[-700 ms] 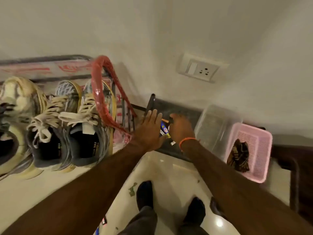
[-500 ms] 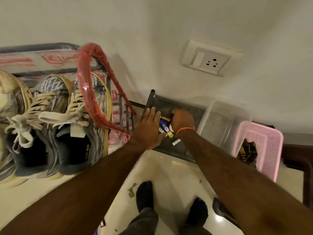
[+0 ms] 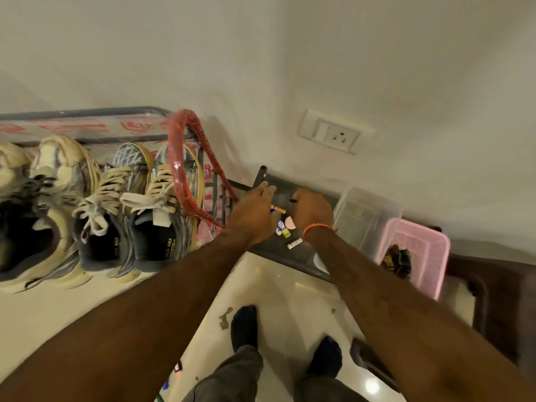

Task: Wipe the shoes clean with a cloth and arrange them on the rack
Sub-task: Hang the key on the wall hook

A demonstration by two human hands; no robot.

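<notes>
- Shoes (image 3: pixel 121 216) are sitting side by side on the rack (image 3: pixel 87 114) at the left, toes pointing toward the wall, laces loose on top.
- Rack's red plastic-wrapped end loop (image 3: pixel 185 169) is curving up just beside the nearest grey shoe (image 3: pixel 162 219).
- Both bare arms are reaching forward to a dark tray (image 3: pixel 290 250) lying on the floor against the wall, right of the rack.
- Left hand (image 3: pixel 255 210) is lying palm down on the tray's near-left part, fingers stretched out and close together, fingertips reaching toward its far corner; whether it is holding anything I cannot tell.
- Right hand (image 3: pixel 311 210) is curling with fingers bent downward onto the tray; something thin and dark is showing at its fingertips, but I cannot tell whether it is pinching it. An orange band (image 3: pixel 317 227) is circling that wrist.
- Between the two hands small items are lying on the tray: a small tan stick (image 3: pixel 278 208), a blue-and-yellow tube (image 3: pixel 282 229) and a small white cylinder (image 3: pixel 294 243).
- Clear plastic box (image 3: pixel 365 219) is standing just right of the tray, and a pink basket (image 3: pixel 417 250) beside it is holding a dark bundle (image 3: pixel 396 261).
- Wall socket (image 3: pixel 336 132) is showing above the hands.
</notes>
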